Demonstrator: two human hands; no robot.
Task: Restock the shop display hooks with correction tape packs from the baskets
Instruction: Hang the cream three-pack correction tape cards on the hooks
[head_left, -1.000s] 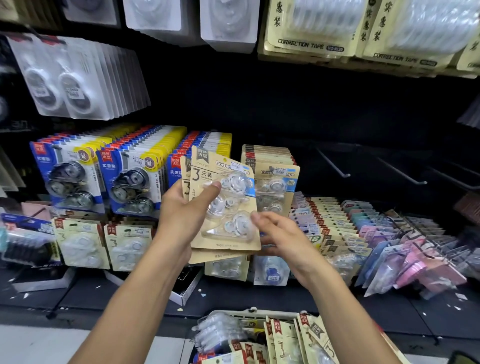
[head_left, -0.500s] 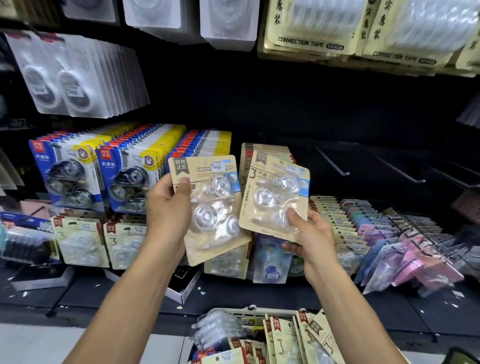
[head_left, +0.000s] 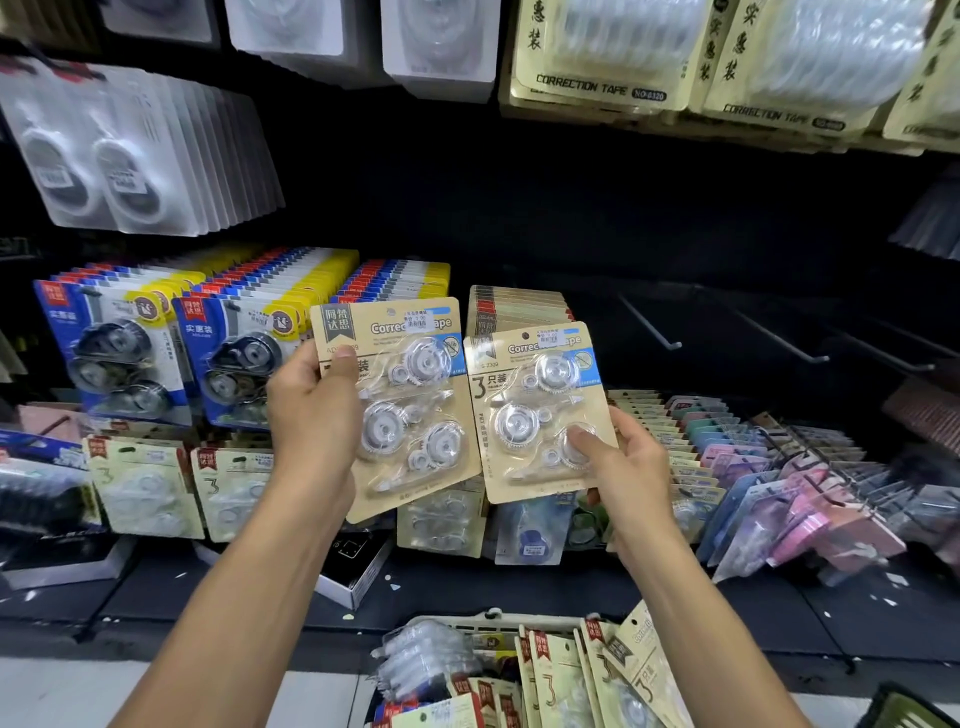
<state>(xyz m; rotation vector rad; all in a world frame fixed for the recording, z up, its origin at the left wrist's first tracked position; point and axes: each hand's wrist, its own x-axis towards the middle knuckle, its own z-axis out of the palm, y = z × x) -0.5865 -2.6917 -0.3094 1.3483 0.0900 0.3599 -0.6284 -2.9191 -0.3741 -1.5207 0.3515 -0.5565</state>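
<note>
Two tan-card correction tape packs, each blister holding three clear dispensers: left pack was gripped at its left edge by the left hand, right pack pinched at its lower right corner by the right hand. Both were held side by side before the dark display wall, beside three bare hooks; one basket of packs stood below at the floor.

**Display Wall and Floor**

A dark display wall is fitted with hooks. Blue-carded packs are hung at 9 o'clock, kraft-carded packs at centre, pastel packs at 3 o'clock. Bare hooks are seen at 2 o'clock. A basket of packs is placed on the floor at 6 o'clock.
</note>
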